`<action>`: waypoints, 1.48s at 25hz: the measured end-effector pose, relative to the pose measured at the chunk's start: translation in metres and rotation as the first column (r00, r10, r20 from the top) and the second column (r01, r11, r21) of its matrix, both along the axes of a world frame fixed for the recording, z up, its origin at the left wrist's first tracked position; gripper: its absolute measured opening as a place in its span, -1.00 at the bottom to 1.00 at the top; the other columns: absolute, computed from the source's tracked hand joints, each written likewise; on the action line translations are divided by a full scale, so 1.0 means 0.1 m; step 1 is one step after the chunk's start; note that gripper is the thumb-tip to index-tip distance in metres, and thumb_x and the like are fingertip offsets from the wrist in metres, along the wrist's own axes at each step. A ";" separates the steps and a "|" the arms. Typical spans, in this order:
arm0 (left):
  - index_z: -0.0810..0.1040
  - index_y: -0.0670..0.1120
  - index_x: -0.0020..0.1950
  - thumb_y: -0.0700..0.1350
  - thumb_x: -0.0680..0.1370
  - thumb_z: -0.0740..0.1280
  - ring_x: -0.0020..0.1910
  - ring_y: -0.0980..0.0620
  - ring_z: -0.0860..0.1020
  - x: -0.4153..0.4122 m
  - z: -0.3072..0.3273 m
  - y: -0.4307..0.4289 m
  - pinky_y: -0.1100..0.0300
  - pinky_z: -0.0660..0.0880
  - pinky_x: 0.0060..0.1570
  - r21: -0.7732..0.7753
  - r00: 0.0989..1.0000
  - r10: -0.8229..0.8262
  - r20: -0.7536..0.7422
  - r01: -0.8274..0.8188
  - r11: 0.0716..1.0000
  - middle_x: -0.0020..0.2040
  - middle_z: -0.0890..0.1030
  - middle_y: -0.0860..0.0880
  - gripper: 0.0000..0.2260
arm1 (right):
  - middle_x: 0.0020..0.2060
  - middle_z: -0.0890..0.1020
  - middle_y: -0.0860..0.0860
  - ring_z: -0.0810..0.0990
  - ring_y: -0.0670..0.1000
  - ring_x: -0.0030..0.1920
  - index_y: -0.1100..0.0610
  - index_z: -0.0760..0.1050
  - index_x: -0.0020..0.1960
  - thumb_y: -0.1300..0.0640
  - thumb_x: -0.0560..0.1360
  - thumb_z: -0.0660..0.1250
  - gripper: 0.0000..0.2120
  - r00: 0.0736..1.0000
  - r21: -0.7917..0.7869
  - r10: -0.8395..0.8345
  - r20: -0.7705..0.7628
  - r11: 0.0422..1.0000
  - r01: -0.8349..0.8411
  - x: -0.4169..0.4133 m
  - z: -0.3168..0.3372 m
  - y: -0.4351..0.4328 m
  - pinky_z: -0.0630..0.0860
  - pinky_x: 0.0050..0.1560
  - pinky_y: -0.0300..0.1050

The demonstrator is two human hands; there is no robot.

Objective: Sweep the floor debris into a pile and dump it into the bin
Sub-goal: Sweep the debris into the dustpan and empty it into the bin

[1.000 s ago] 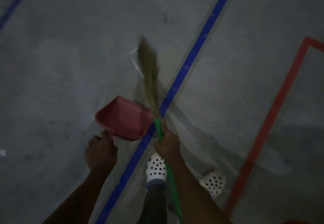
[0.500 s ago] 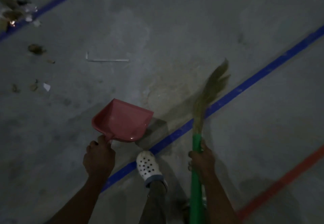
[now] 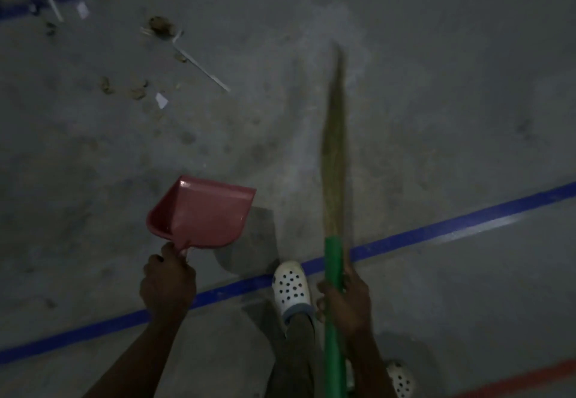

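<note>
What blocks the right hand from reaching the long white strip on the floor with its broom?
Likely yes, nothing does. The right hand holds the broom, and only bare floor lies between it and the white strip up-left. The dustpan in the left hand sits nearer the person, off that path.

Cannot resolve blurred broom (image 3: 334, 198) bristles right of the dustpan (image 3: 202, 213), nor see dustpan's handle inside left grip (image 3: 168, 283).

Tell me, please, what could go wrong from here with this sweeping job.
1. The dim light could hide the small brown scraps and white paper bits scattered on the grey floor.
2. The long white strip may snag in the straw broom with the green handle, or overhang the pink plastic dustpan.
</note>
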State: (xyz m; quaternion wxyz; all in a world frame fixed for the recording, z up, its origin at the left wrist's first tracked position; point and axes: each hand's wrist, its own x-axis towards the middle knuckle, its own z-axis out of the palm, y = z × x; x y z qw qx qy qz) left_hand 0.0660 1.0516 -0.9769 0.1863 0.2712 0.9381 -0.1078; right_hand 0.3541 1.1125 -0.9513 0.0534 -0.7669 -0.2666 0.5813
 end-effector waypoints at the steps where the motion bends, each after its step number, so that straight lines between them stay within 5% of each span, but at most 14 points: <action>1: 0.46 -0.20 0.11 -0.23 0.44 0.41 -0.10 -0.34 0.52 -0.10 -0.02 -0.04 -0.16 0.47 -0.21 -0.010 0.999 0.029 0.015 -0.029 1.000 -0.09 0.49 -0.30 -0.72 | 0.09 0.69 0.06 0.71 0.13 0.01 -0.58 0.34 0.24 0.01 0.30 0.43 -0.33 0.995 -0.059 0.032 0.091 0.998 -0.027 -0.05 -0.02 -0.12 0.68 -0.01 0.20; 5: 0.45 -0.19 0.14 -0.19 0.49 0.36 -0.09 -0.35 0.52 -0.17 -0.20 -0.13 -0.17 0.47 -0.18 0.096 0.988 0.153 0.030 -0.155 0.983 -0.07 0.49 -0.33 -0.75 | -0.21 0.68 0.16 0.63 0.14 -0.34 0.03 0.56 0.28 0.29 0.43 0.39 -0.56 0.995 -0.227 -0.063 -0.079 0.973 0.043 -0.73 -0.25 -0.15 0.59 -0.33 -0.03; 9: 0.44 -0.21 0.19 -0.15 0.54 0.30 0.01 -0.37 0.50 -0.31 -0.13 -0.46 -0.20 0.45 -0.13 0.140 0.922 0.386 -0.025 -0.379 0.915 0.01 0.49 -0.35 -0.74 | -0.44 0.58 0.08 0.49 0.08 -0.48 -0.14 0.48 0.36 0.42 0.44 0.28 -0.37 0.945 -0.227 0.004 -0.326 0.970 -0.083 -1.60 -0.17 0.08 0.51 -0.44 -0.04; 11: 0.44 -0.20 0.20 -0.13 0.56 0.30 0.04 -0.37 0.51 -0.23 0.07 -0.74 -0.20 0.45 -0.13 0.178 0.860 0.509 -0.038 -0.495 0.850 0.04 0.50 -0.36 -0.74 | -0.40 0.58 0.04 0.46 0.05 -0.48 -0.24 0.38 0.43 0.46 0.47 0.28 -0.26 0.903 -0.237 0.029 -0.429 0.961 -0.143 -1.73 0.19 0.10 0.45 -0.47 -0.13; 15: 0.45 -0.20 0.22 -0.08 0.57 0.28 0.10 -0.36 0.49 0.09 0.53 -1.24 -0.21 0.45 -0.04 0.211 0.653 0.755 -0.059 -0.731 0.649 0.08 0.50 -0.36 -0.72 | -0.28 0.56 0.15 0.47 0.05 -0.48 -0.22 0.32 0.51 0.45 0.49 0.28 -0.22 0.765 -0.188 0.365 -0.531 0.829 -0.526 -1.42 0.87 -0.06 0.40 -0.48 -0.14; 17: 0.44 -0.20 0.24 -0.07 0.59 0.26 0.11 -0.36 0.49 0.37 0.73 -1.46 -0.20 0.44 -0.02 0.216 0.493 0.867 -0.068 -0.841 0.495 0.10 0.50 -0.36 -0.71 | -0.18 0.61 0.18 0.54 0.03 -0.44 -0.22 0.30 0.50 0.37 0.49 0.32 -0.26 0.590 -0.141 0.632 -0.503 0.613 -0.777 -1.25 1.00 -0.13 0.50 -0.46 -0.10; 20: 0.44 -0.21 0.26 -0.06 0.60 0.24 0.13 -0.35 0.50 0.94 0.85 -1.54 -0.18 0.45 0.00 0.237 0.311 0.949 -0.048 -0.920 0.313 0.12 0.51 -0.34 -0.70 | 0.02 0.67 0.12 0.67 0.03 -0.15 -0.25 0.24 0.52 0.11 0.40 0.41 -0.24 0.095 0.025 0.957 -0.273 0.105 -0.994 -1.00 0.88 -0.17 0.65 -0.11 -0.05; 22: 0.43 -0.24 0.29 -0.06 0.62 0.20 0.16 -0.34 0.50 1.47 0.80 -1.76 -0.15 0.45 0.06 0.278 0.097 0.995 -0.036 -0.955 0.103 0.15 0.51 -0.34 -0.67 | 0.14 0.63 0.10 0.65 0.00 -0.08 -0.14 0.21 0.58 0.03 0.40 0.41 -0.21 -0.229 0.080 0.948 -0.221 -0.216 -0.973 -0.90 0.83 -0.36 0.62 -0.07 -0.18; 24: 0.37 -0.32 0.38 -0.05 0.64 0.08 0.24 -0.36 0.46 2.08 0.65 -1.88 -0.12 0.37 0.20 0.241 -0.088 0.994 0.059 -0.965 -0.100 0.25 0.47 -0.39 -0.57 | 0.15 0.57 0.09 0.58 -0.11 -0.22 -0.13 0.13 0.60 0.12 0.48 0.39 -0.23 -0.410 0.049 0.872 -0.268 -0.413 -0.909 -0.79 0.67 -0.51 0.56 -0.24 -0.33; 26: 0.31 -0.43 0.39 -0.07 0.65 0.06 0.22 -0.47 0.43 2.57 0.42 -2.02 -0.24 0.35 0.23 0.251 -0.220 0.976 -0.002 -0.945 -0.212 0.24 0.42 -0.51 -0.52 | 0.18 0.53 0.12 0.52 -0.11 -0.19 -0.11 0.04 0.62 0.16 0.54 0.35 -0.23 -0.633 0.050 0.727 -0.266 -0.646 -0.762 -0.67 0.43 -0.69 0.50 -0.20 -0.36; 28: 0.38 -0.43 0.30 -0.15 0.65 0.16 0.06 -0.49 0.50 2.98 0.20 -2.16 -0.25 0.43 0.06 0.232 -0.297 0.953 -0.064 -0.933 -0.275 0.08 0.47 -0.53 -0.63 | 0.23 0.51 0.12 0.51 -0.08 -0.08 -0.07 0.06 0.63 0.15 0.55 0.36 -0.24 -0.748 0.036 0.633 -0.201 -0.758 -0.651 -0.52 0.16 -0.77 0.54 -0.05 -0.27; 30: 0.44 -0.34 0.25 -0.12 0.64 0.20 0.00 -0.42 0.53 3.25 0.10 -2.25 -0.19 0.44 -0.03 0.227 -0.359 0.933 -0.032 -0.911 -0.343 0.02 0.51 -0.46 -0.69 | 0.16 0.54 0.07 0.53 -0.12 -0.17 -0.03 0.14 0.61 0.20 0.56 0.35 -0.30 -0.670 -0.029 0.722 -0.174 -0.684 -0.729 -0.46 -0.07 -0.80 0.54 -0.26 -0.33; 34: 0.47 -0.38 0.21 -0.04 0.62 0.16 -0.02 -0.44 0.52 3.61 -0.12 -2.11 -0.17 0.41 -0.06 0.270 -0.341 0.940 0.025 -0.903 -0.335 -0.01 0.51 -0.49 -0.59 | 0.03 0.64 0.17 0.63 0.05 -0.36 0.03 0.23 0.59 0.24 0.52 0.33 -0.33 -0.101 -0.036 0.994 0.031 -0.100 -0.994 -0.61 -0.26 -0.73 0.56 -0.50 -0.17; 37: 0.50 -0.29 0.17 -0.12 0.60 0.25 -0.03 -0.35 0.52 3.78 -0.03 -1.99 -0.03 0.30 -0.16 0.248 -0.285 0.957 0.053 -0.924 -0.289 -0.03 0.54 -0.39 -0.74 | 0.02 0.65 0.11 0.69 0.13 -0.23 -0.07 0.15 0.62 0.23 0.47 0.34 -0.22 -0.095 0.194 0.991 0.094 -0.112 -0.975 -0.41 0.03 -0.83 0.69 -0.27 0.06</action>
